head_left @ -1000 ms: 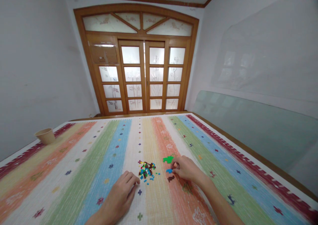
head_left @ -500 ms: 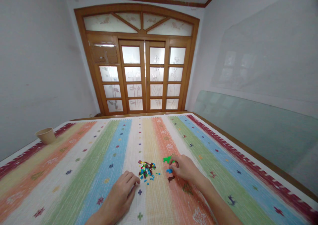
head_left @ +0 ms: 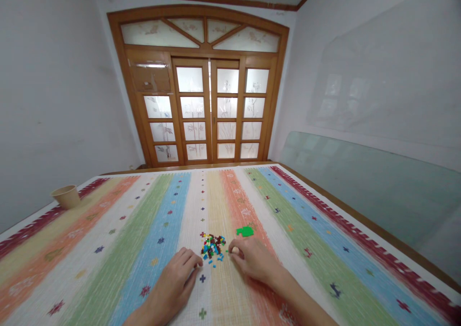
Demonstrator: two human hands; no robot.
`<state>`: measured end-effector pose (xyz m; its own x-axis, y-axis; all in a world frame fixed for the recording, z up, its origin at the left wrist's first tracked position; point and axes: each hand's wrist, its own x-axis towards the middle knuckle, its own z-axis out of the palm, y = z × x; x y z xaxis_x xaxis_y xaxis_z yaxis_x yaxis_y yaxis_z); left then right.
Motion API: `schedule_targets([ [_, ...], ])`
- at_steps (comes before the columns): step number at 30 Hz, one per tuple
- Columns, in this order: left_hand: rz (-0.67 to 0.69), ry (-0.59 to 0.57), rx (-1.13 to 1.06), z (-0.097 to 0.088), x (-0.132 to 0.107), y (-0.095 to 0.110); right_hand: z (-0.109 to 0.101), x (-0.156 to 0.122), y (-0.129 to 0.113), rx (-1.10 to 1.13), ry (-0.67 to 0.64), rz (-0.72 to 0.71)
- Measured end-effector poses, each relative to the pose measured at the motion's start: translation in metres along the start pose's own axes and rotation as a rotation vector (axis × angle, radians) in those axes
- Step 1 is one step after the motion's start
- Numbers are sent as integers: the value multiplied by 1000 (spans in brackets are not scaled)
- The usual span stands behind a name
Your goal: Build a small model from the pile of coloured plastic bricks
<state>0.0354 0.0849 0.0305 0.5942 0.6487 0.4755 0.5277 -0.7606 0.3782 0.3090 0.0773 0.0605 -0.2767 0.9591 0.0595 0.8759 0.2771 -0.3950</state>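
Note:
A small heap of toy building bricks [head_left: 213, 247] in brown, blue, green, white and yellow lies on the striped tablecloth in front of me. To its left my left hand [head_left: 180, 274] rests on the cloth, fingers loosely bent and thumb apart, with nothing visible in it. At the heap's right edge is my right hand [head_left: 248, 258], thumb and index finger closed in a pinch; whatever they may hold is too small or hidden to name. A flat bright green brick piece [head_left: 245, 231] lies just beyond the right hand. My right hand covers the spot nearer me.
A tan paper cup [head_left: 66, 197] stands at the table's far left. The striped tablecloth [head_left: 144, 230] spreads over the table. Beyond it is a wooden glass-paned door [head_left: 209, 110]. A pale green panel [head_left: 360, 187] runs along the right wall.
My right hand has moved left and nearer, from the green piece to the heap's edge. It now hides the blue and brown pieces seen before. The left hand has stayed put.

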Motion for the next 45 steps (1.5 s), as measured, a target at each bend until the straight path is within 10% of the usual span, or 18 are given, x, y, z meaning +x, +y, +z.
schedule_targets([
  [45,0,2,-6,-1,1,2,11,-4,-14,-36,-72,-74],
])
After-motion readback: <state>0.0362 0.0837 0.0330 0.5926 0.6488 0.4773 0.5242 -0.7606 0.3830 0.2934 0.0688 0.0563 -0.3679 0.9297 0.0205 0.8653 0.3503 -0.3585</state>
